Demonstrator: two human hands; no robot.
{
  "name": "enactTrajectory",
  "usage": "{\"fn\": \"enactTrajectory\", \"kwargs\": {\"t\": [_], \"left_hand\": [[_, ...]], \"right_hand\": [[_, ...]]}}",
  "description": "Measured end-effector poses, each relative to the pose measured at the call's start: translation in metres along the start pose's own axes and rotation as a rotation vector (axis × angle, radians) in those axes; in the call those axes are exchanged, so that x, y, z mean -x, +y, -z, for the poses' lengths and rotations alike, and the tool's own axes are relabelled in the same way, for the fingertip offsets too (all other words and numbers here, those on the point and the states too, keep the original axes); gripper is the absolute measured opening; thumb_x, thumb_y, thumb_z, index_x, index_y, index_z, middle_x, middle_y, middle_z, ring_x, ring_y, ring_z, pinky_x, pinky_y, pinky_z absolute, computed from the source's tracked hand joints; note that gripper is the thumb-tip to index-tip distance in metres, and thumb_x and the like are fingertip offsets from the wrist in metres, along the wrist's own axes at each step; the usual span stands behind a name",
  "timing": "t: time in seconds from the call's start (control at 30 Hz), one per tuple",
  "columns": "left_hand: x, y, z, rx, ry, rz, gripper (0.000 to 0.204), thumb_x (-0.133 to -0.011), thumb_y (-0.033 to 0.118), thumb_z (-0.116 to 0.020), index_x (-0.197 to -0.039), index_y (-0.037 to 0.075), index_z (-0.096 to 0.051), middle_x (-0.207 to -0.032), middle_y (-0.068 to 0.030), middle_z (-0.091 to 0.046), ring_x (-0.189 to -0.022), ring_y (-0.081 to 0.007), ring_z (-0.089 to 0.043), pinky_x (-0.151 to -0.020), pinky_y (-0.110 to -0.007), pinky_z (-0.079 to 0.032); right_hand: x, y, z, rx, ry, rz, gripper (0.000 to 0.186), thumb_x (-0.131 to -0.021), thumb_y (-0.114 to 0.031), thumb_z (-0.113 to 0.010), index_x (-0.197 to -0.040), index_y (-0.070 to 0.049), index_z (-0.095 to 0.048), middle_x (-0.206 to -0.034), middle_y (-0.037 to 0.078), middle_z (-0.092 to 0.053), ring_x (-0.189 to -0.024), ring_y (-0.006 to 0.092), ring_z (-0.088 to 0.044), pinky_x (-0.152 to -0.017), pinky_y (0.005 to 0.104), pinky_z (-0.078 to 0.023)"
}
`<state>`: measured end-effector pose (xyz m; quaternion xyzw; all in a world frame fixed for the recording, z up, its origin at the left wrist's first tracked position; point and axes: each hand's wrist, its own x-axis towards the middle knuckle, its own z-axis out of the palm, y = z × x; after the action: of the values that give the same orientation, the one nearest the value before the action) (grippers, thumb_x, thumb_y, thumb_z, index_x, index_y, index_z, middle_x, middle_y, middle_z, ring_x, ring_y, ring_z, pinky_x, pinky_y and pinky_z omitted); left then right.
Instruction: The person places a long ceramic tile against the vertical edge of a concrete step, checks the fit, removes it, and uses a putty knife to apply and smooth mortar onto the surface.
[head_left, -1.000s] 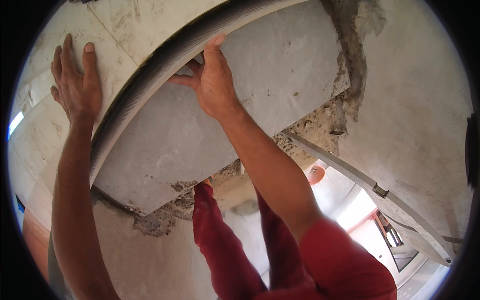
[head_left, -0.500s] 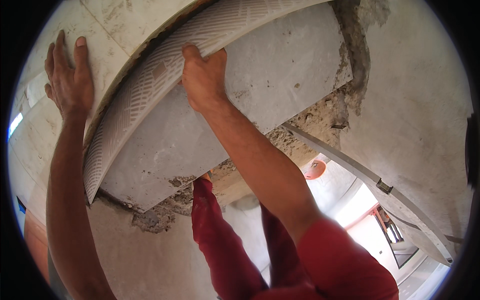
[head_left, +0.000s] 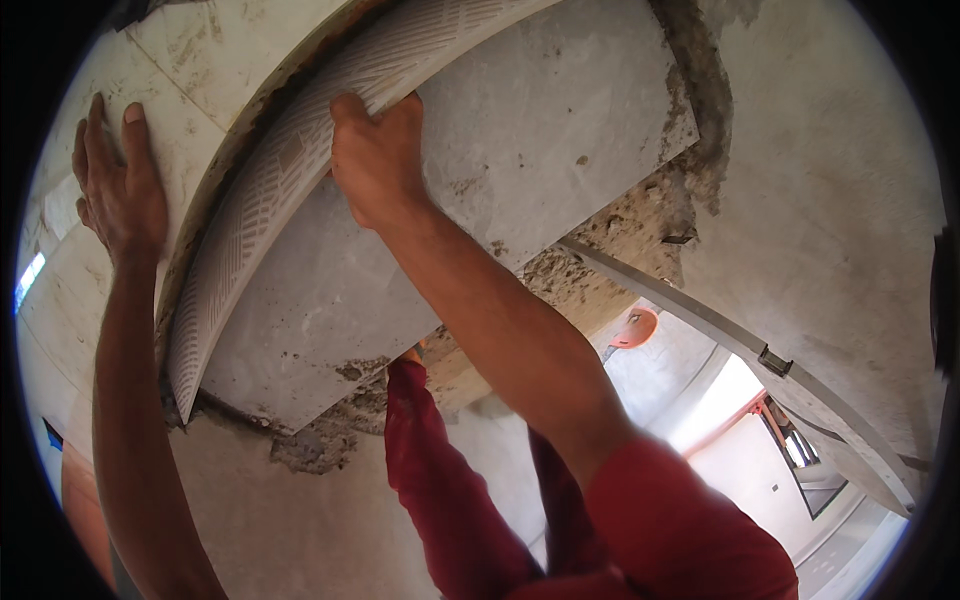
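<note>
My right hand [head_left: 378, 160] is closed on the edge of a long tile [head_left: 225, 265], thumb over the top edge. The tile's pale underside with its ribbed pattern faces me, and it stands tilted on edge. Below it lies a flat grey slab [head_left: 530, 130] with crumbs of mortar on it. My left hand [head_left: 122, 195] rests with fingers spread on a cream tiled surface [head_left: 195, 75] beyond the tile. A narrow dark gap runs between that surface's rough rim and the tile.
Broken mortar [head_left: 620, 225] borders the slab's near and right edges. A long metal straightedge [head_left: 700, 325] slants from the slab toward the lower right. An orange bowl-shaped thing [head_left: 635, 327] lies lower down. My red-clad leg [head_left: 430, 470] is below the slab. A plastered wall [head_left: 820, 200] is at right.
The view has shifted slightly. Both hands and the tile's upper part appear a little further left. My right hand keeps its hold and my left hand stays on the cream surface.
</note>
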<state>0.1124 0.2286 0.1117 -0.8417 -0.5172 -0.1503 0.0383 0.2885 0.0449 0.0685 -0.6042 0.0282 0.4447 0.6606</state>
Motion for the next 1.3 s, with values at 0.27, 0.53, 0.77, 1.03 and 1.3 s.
{"fn": "enactTrajectory", "kwargs": {"t": [0.27, 0.53, 0.77, 1.03, 1.3], "left_hand": [[0.001, 0.005, 0.001, 0.024, -0.028, 0.035, 0.073, -0.104, 0.069, -0.041, -0.162, 0.024, -0.042, -0.167, -0.0139, -0.039, -0.153, -0.0348, -0.039, -0.124, -0.059, -0.020], [0.000, 0.005, 0.002, 0.029, -0.025, 0.042, 0.076, -0.102, 0.071, -0.042, -0.161, 0.023, -0.043, -0.166, -0.0158, -0.038, -0.150, -0.0350, -0.043, -0.123, -0.061, -0.019], [0.001, 0.003, 0.002, 0.022, -0.017, 0.035, 0.078, -0.101, 0.073, -0.040, -0.162, 0.023, -0.042, -0.166, -0.0163, -0.038, -0.150, -0.0356, -0.042, -0.123, -0.063, -0.019], [0.000, 0.006, 0.004, 0.025, -0.055, 0.073, 0.078, -0.102, 0.073, -0.039, -0.163, 0.025, -0.041, -0.167, -0.0159, -0.037, -0.152, -0.0365, -0.040, -0.123, -0.063, -0.019], [0.002, 0.012, 0.007, 0.022, -0.071, 0.099, 0.078, -0.102, 0.073, -0.039, -0.162, 0.024, -0.042, -0.167, -0.0167, -0.036, -0.153, -0.0372, -0.037, -0.122, -0.066, -0.018]], "right_hand": [[0.003, -0.014, -0.006, -0.036, 0.019, -0.006, 0.022, -0.095, 0.000, -0.055, -0.073, -0.003, -0.052, -0.070, 0.004, -0.053, -0.054, 0.0088, -0.047, -0.042, 0.0313, -0.036], [0.001, -0.014, -0.016, 0.003, 0.008, 0.020, 0.018, -0.095, -0.001, -0.051, -0.078, -0.003, -0.048, -0.071, 0.005, -0.052, -0.054, 0.0100, -0.047, -0.042, 0.0323, -0.043], [-0.002, -0.011, -0.025, -0.014, 0.032, 0.035, 0.016, -0.096, 0.000, -0.049, -0.080, -0.001, -0.049, -0.073, 0.006, -0.051, -0.055, 0.0110, -0.048, -0.045, 0.0335, -0.051], [-0.001, -0.008, -0.017, -0.032, 0.032, -0.032, 0.012, -0.097, -0.002, -0.053, -0.085, 0.002, -0.051, -0.080, 0.009, -0.054, -0.061, 0.0130, -0.054, -0.051, 0.0357, -0.057], [0.010, -0.021, -0.001, -0.018, -0.008, -0.224, 0.016, -0.098, -0.006, -0.059, -0.104, 0.008, -0.054, -0.096, 0.014, -0.060, -0.079, 0.0176, -0.063, -0.064, 0.0381, -0.062]]}}
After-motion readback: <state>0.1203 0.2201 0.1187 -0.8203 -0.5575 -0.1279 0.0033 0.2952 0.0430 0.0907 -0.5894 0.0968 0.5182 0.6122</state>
